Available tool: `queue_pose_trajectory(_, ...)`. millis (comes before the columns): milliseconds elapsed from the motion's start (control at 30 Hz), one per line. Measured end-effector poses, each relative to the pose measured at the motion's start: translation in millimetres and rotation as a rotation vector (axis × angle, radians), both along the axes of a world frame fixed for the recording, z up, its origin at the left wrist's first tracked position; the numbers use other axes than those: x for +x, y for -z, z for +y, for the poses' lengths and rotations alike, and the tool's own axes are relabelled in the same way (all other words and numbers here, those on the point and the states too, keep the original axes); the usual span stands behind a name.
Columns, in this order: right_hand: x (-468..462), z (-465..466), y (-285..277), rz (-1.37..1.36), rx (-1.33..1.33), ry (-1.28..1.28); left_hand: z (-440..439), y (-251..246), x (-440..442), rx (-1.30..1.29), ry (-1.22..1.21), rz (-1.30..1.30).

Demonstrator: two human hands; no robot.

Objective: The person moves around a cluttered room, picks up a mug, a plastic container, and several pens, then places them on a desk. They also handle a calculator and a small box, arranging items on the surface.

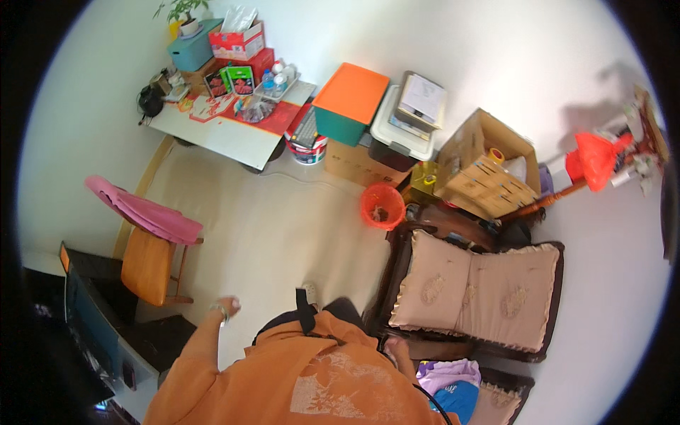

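Observation:
My left hand (228,306) hangs at my left side over the tiled floor (255,234), with a bracelet at the wrist; its fingers look curled, and whether it holds anything cannot be made out. At my right side, close to the dark wooden sofa's arm, is my right hand (396,348), blurred and partly hidden. Left of my left hand stands a wooden chair (146,265) with a pink cloth (154,212) over its back. Purple and blue clothes (454,393) lie on a seat below my right hand.
A cushioned sofa (510,297) borders the right side. Ahead are a red-lined waste basket (382,206), an open cardboard box (483,170), an orange-lidded storage bin (350,101) and a low white table (228,141) bearing packets and bottles. A dark cabinet (95,313) stands at left.

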State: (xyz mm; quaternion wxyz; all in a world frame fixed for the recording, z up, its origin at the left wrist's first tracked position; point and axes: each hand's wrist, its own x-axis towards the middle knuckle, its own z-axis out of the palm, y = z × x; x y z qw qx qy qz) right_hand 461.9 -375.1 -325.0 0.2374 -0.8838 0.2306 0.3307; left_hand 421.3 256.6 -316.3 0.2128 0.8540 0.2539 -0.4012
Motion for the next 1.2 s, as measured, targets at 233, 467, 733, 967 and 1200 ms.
queue_pose_trajectory(233, 207, 32, -3, -0.027, 0.065, -0.193, -11, -87, 213, -0.107, -0.141, -0.425)
queue_pose_trajectory(467, 386, 73, 24, 0.492, -0.021, -0.623, -21, -57, 165, -0.012, -0.374, -0.155)
queue_pose_trajectory(733, 565, 142, 47, -0.169, -0.051, -1.327, -49, -28, 38, -0.285, -0.705, 0.435)
queue_pose_trajectory(967, 537, 345, 51, -0.014, 0.111, -1.687, 94, -12, 84, -0.211, -0.708, 0.238)
queue_pose_trajectory(1200, 549, 582, 16, -0.029, 0.127, -1.086, 317, -100, 188, 0.0, -0.754, -0.25)
